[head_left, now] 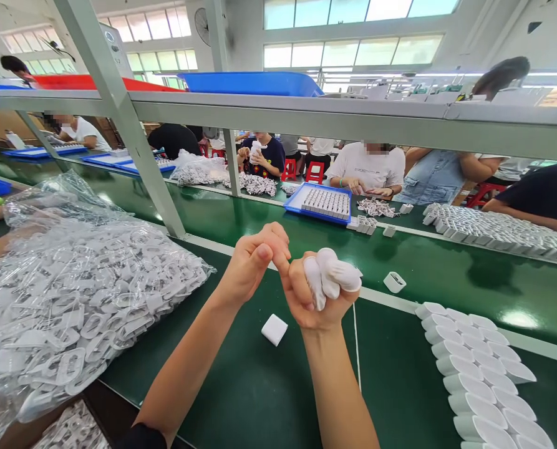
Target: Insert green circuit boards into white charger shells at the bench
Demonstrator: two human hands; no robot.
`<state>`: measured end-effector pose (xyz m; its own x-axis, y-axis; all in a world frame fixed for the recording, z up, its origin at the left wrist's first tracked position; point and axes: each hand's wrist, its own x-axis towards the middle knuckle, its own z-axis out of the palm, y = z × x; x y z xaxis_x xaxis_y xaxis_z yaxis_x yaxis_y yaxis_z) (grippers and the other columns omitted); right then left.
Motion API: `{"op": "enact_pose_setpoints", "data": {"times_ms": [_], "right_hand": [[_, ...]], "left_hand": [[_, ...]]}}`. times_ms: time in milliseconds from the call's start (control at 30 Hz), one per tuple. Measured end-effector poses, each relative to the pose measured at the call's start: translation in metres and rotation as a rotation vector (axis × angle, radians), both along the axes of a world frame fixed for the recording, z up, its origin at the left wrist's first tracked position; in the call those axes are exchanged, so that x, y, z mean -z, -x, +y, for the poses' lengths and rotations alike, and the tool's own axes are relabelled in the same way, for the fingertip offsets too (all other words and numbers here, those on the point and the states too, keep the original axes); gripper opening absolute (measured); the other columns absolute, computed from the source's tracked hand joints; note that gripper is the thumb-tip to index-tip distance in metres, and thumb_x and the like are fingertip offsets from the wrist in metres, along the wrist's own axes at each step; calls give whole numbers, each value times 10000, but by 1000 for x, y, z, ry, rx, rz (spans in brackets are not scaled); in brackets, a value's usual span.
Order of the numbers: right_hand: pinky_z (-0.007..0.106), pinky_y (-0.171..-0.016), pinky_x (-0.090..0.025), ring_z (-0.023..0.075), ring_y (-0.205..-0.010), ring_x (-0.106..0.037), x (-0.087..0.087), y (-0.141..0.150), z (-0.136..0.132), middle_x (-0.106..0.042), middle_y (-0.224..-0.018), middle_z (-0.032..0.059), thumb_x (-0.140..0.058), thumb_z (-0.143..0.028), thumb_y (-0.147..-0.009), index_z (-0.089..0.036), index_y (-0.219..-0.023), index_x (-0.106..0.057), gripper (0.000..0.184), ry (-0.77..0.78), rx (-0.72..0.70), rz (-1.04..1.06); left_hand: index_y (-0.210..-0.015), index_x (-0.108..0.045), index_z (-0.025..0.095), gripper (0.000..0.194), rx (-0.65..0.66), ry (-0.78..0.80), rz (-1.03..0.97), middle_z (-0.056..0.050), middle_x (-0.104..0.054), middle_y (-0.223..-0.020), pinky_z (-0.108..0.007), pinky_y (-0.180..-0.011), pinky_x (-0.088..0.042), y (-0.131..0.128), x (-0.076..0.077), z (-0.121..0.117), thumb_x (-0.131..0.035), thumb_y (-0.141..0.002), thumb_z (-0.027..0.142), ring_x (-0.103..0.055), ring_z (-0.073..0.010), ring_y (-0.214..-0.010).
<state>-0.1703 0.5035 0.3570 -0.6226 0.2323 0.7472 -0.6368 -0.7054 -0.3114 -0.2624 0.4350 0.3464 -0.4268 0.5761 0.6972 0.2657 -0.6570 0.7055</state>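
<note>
My left hand (pixel 259 255) is closed, its fingertips meeting the outstretched index finger of my right hand (pixel 322 315) above the green bench. Whatever may be pinched there is too small or hidden to tell. The other fingers of my right hand are curled in, and smooth white rounded coverings (pixel 330 277), which look like finger cots, show over them. What may lie inside the curl is hidden. Below and between my forearms a small white plastic housing (pixel 274 329) rests on the bench. To the right, several white oval housings (pixel 484 374) stand packed in rows.
A clear plastic bag (pixel 86 305) full of white plastic parts fills the left side. One white housing (pixel 395 282) sits on the green conveyor (pixel 353 255) ahead. Beyond it are a blue tray (pixel 318 206) of parts and seated co-workers. A metal shelf frame (pixel 119 112) crosses overhead.
</note>
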Motion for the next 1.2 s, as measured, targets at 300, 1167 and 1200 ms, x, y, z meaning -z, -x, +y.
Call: {"op": "enact_pose_setpoints", "data": {"times_ms": [300, 1167, 1200], "right_hand": [[310, -891, -512, 58, -279, -198, 0, -2, 0, -253, -339, -105, -499, -227, -802, -189, -468, -215, 440, -8, 23, -35], [578, -1010, -457, 411, -1218, -539, 175, -158, 103, -647, -1267, 65, -561, -286, -845, -460, -1178, -644, 385, -1392, 1437, -1086], [584, -1022, -445, 405, -1214, -549, 174, -158, 101, -642, -1276, 61, -577, -287, -835, -453, -1162, -649, 374, -1379, 1445, -1072]], "left_hand": [[-660, -664, 205, 474, 13, 26, 16, -23, -513, -732, -333, -915, -450, 0, -1, -1, -567, -845, 630, -490, -170, -839], [-1381, -508, 194, 625, -36, 1320, 805, -111, -506, -1436, -472, -1137, -364, -11, 134, -30, -574, -759, 204, -434, -301, -1359], [-1378, -509, 185, 603, -32, 1326, 825, -124, -511, -1428, -488, -1122, -376, -9, 136, -29, -553, -777, 211, -446, -310, -1349]]}}
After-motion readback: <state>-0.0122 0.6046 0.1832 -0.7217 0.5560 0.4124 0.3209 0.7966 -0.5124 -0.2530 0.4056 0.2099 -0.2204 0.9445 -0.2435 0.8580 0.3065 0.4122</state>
